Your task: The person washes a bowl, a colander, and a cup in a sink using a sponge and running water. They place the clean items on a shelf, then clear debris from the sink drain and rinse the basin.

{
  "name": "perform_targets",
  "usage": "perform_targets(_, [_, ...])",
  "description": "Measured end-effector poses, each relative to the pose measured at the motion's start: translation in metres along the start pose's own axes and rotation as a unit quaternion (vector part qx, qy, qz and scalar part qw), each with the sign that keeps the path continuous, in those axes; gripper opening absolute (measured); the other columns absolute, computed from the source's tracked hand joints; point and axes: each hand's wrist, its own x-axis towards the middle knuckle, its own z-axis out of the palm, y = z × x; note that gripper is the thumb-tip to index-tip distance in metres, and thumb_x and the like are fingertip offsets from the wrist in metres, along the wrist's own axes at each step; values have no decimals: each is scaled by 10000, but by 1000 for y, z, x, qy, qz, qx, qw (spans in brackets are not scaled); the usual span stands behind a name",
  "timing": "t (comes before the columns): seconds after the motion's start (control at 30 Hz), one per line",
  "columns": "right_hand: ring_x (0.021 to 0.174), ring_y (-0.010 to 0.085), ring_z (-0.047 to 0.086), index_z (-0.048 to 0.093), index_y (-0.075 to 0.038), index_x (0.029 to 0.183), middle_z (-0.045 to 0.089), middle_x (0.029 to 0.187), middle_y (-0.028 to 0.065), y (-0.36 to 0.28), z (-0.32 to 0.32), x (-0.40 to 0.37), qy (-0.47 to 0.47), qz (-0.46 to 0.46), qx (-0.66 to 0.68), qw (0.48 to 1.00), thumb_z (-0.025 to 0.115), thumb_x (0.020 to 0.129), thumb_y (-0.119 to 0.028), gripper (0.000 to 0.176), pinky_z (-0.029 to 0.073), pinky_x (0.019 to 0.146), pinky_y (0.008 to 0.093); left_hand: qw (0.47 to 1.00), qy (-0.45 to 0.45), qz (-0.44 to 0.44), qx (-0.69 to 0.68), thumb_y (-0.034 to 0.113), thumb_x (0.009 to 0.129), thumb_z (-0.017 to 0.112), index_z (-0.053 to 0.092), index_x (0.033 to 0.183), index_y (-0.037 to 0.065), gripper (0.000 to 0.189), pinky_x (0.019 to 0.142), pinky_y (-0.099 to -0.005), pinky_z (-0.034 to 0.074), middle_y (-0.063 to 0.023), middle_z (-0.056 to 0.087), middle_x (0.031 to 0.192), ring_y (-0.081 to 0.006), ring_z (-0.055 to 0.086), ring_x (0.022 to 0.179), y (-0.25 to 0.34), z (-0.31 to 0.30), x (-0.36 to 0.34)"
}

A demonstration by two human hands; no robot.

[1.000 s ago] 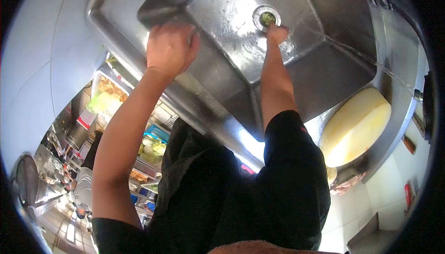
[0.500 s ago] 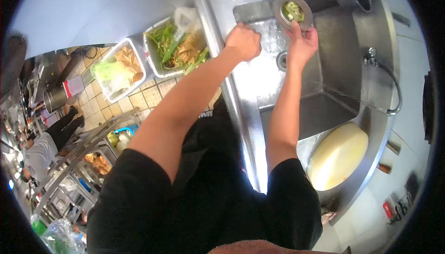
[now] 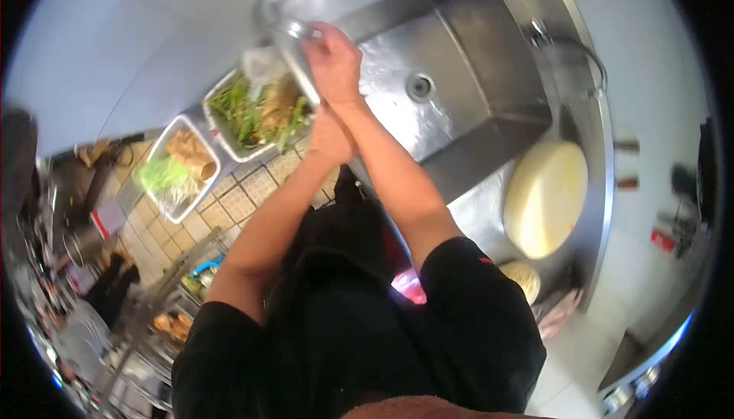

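Observation:
My right hand (image 3: 335, 66) is over the left rim of the steel sink (image 3: 474, 52), fingers closed. A small metal edge (image 3: 315, 34) shows at its fingertips; it looks like the sink strainer held there, mostly hidden and blurred. Below it, my left hand (image 3: 330, 138) is beside the sink's outer edge, partly covered by my right wrist, so its fingers do not show. Close to both hands on the left stands a white bin of green vegetable scraps (image 3: 237, 117) and brown paper. The drain hole (image 3: 420, 88) shows in the wet sink floor.
Another white bin (image 3: 172, 205) holds pale green leaves and brown paper. A large pale yellow oval thing (image 3: 546, 199) rests at the sink's near right side, below a tap (image 3: 540, 33) with a hose. A metal rack (image 3: 164, 289) and a person (image 3: 84, 335) are at lower left.
My right hand has swung left from above the sink basin to its left rim, carrying the strainer. My left hand has come back from the basin toward me. The view has turned.

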Motion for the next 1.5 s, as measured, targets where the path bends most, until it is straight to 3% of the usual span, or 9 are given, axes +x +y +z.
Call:
perform_targets(0.07, [766,149,672,621,5,885,707,955,104,11,-34,2,60,109,40,991,732,800,-26,143,534,662,282,998,14,46,44,416,846,603,521,1360,97,610,1101,-518,300,-176,473,1432,-394,414,1319,-17,-23,23])
perform_targets(0.13, [775,156,670,604,35,895,689,921,102,72,-82,-9,113,221,118,961,766,798,-46,205,560,649,290,955,230,37,184,474,849,618,518,1354,56,663,1079,-585,285,-198,461,1435,-398,415,1315,-54,2,52])
perform_targets(0.43, [797,293,671,526,43,1085,619,1040,195,310,-225,-130,389,581,48,714,750,782,38,377,619,552,371,947,117,-147,261,678,836,560,386,1465,65,895,1069,-727,168,-185,374,1519,-334,358,1404,-63,-28,122])
perform_targets(0.67, [853,282,601,595,-86,1159,628,1050,73,377,-245,-128,243,622,120,735,624,932,-210,260,505,788,497,956,125,-147,223,623,816,604,412,1447,52,872,1099,-708,126,-178,369,1525,-316,329,1425,-66,-33,122])
perform_targets(0.9, [1160,354,560,510,15,1236,566,1235,182,293,-404,-12,514,303,479,644,470,1006,-256,357,443,1040,521,958,118,-159,210,594,810,619,432,1443,70,843,1114,-693,122,-159,374,1528,-298,335,1425,-65,-36,121])
perform_targets(1.07, [1402,384,327,174,24,1512,294,1510,235,176,-473,77,434,200,502,721,301,1056,-359,610,335,1134,539,958,112,-170,204,562,812,622,434,1443,78,817,1113,-694,122,-152,377,1528,-294,345,1419,-58,-40,121])
perform_targets(1.37, [1337,428,380,247,119,1429,298,1482,298,-25,-440,150,439,233,357,791,335,1056,-277,551,366,1109,553,963,104,-166,183,547,816,624,426,1442,75,809,1109,-703,121,-157,383,1517,-282,327,1421,-58,-44,118])
perform_targets(1.43, [1321,360,405,295,122,1398,342,1462,274,40,-474,152,292,258,79,918,373,1045,-254,522,374,1105,535,963,99,-168,188,547,823,619,426,1444,76,802,1109,-703,120,-159,380,1517,-281,326,1420,-61,-42,119])
perform_targets(1.5, [1309,305,423,339,126,1369,382,1444,252,46,-461,160,238,246,97,934,412,1033,-238,502,373,1108,511,963,108,-163,186,545,830,616,425,1446,77,797,1109,-703,119,-161,381,1515,-282,328,1418,-63,-41,118])
